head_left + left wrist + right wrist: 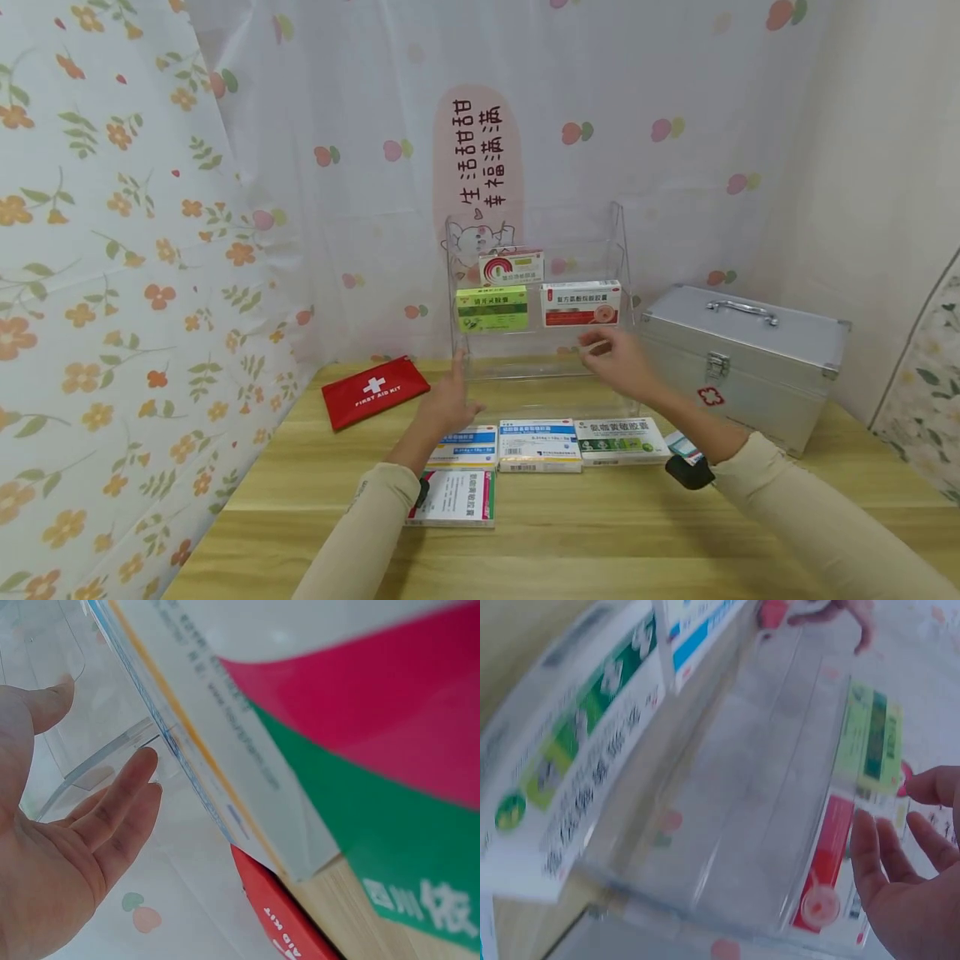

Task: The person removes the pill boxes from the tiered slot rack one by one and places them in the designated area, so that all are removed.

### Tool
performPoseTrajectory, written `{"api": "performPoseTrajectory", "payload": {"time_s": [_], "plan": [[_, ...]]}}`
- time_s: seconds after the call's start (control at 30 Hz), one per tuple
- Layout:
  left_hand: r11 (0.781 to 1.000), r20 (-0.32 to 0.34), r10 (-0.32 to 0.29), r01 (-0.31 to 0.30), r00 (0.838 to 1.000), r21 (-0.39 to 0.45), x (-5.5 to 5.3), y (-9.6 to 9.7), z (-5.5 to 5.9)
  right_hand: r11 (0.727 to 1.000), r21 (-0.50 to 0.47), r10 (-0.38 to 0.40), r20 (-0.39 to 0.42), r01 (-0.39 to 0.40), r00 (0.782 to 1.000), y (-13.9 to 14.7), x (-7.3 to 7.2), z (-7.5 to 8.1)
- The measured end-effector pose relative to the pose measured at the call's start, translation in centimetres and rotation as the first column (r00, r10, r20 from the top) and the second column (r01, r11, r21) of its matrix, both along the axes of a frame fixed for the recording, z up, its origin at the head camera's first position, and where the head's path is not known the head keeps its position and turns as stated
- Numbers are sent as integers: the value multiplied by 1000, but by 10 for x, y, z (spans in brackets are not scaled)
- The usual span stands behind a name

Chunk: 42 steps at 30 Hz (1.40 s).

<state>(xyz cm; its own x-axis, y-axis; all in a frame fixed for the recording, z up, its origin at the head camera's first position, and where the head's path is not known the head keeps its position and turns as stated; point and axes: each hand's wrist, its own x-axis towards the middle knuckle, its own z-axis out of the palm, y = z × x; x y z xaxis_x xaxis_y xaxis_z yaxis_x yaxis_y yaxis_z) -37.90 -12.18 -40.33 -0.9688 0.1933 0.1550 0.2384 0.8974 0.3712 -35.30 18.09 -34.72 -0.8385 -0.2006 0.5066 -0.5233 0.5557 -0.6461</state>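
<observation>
A clear acrylic rack (532, 367) stands against the curtain. On its upper tiers are a white box with a red swirl (512, 267), a green medicine box (492, 309) and a red-and-white medicine box (581, 304). My left hand (448, 402) is at the rack's left side, fingers extended and holding nothing. Just below the red-and-white box, my right hand (621, 363) is raised with bent, spread fingers and nothing in its grasp. In front of the rack lie blue-and-white boxes (538, 442) and a green-and-white box (621, 437).
A white box with pink and green edges (452, 498) lies nearer, partly under my left wrist. To the left is a red first aid pouch (376, 392). A silver metal case (738, 367) stands on the right. Another small box (682, 447) is partly hidden by my right wrist.
</observation>
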Motion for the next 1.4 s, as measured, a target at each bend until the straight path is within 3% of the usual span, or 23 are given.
{"api": "performPoseTrajectory", "payload": {"time_s": [0.2,0.37,0.63,0.9,1.13,1.4], "plan": [[1000,-7,-11,11,1000,-1,0,0,1,986,70,-150,-57,154,987,25,-15,15],[1000,3,-12,11,1000,2,1,0,1,953,197,-202,-152,230,967,38,-25,21],[1000,21,-17,17,1000,16,2,0,2,888,389,-175,-210,246,962,49,-42,25],[1000,9,-22,22,1000,7,0,-1,-1,851,443,-223,-177,280,959,45,-50,32],[1000,18,-16,16,1000,11,0,-2,-1,843,472,-209,-154,258,966,39,-50,39],[1000,17,-10,10,1000,14,0,-2,-4,850,469,-158,-205,239,966,36,-55,44]]}}
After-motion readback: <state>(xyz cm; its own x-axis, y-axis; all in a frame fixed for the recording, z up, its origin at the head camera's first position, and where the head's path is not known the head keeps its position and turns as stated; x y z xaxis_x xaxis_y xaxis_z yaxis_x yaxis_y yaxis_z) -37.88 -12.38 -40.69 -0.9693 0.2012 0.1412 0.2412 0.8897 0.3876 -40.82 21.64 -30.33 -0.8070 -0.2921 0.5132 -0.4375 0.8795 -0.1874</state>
